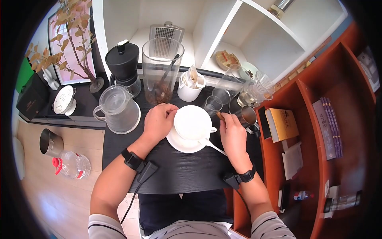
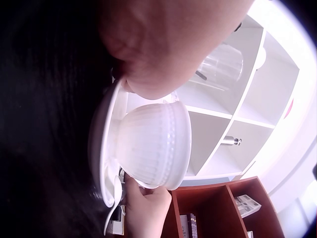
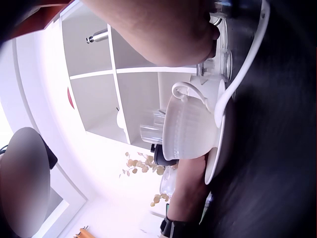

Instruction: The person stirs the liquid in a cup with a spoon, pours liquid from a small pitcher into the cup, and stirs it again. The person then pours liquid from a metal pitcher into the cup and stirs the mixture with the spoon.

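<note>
A white cup [image 1: 192,122] stands on a white saucer [image 1: 183,147], with a white spoon [image 1: 215,147] lying across the saucer's near right side and its handle reaching over the table. My left hand [image 1: 159,121] grips the saucer's left edge, beside the cup; its fingertips are partly hidden behind the cup. My right hand [image 1: 234,137] is to the right of the cup handle [image 1: 213,130], fingers bent, close to a small drinking glass [image 1: 213,104]. A small brown piece shows at its fingertips, and I cannot tell whether the hand holds it.
Behind the cup stand a coffee grinder [image 1: 124,65], a tall glass vase [image 1: 159,85] and a white container [image 1: 191,89]. A lidded glass server [image 1: 117,109] is at the left. On the right are a metal pitcher [image 1: 247,116], a glass dripper [image 1: 254,92] and a brown bookshelf [image 1: 306,103].
</note>
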Available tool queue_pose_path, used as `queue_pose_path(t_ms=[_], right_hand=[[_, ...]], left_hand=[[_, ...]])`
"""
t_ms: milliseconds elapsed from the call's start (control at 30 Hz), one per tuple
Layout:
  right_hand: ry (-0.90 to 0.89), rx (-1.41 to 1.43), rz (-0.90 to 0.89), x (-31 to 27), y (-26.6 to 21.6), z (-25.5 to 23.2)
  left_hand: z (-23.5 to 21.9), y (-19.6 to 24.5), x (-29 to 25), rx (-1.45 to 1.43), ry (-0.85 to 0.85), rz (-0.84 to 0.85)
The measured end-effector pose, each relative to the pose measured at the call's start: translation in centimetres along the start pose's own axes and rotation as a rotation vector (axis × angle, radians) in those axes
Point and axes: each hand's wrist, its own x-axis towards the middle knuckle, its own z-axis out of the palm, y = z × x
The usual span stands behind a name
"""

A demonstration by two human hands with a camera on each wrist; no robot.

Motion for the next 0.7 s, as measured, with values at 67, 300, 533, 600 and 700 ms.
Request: queue_pose_path(t_ms=[67,300,533,600,700], right_hand=[[0.011,0.013,0.002,-0.8,0.2,-0.3],[0.208,0.180,0.040,-2.3,1.1,-2.7],[0.494,0.337,0.336,-2.2,8.4,-2.6],[0.462,0.576,0.467,-2.2,9.6,-1.4],[0.432,0.559,0.510,-2.4,9.8,-1.1]], left_hand=[[0.0,0.0,0.0,0.009,0.010,0.004],[-0.1,0.0,0.0,0.015,0.004,0.007],[0.0,-0.1,0.1,0.002,-0.003,0.015],[-0.1,-0.2,0.2,0.003,0.001,0.016],[0.1,-0.4,0.1,-0.024,-0.014,0.000]])
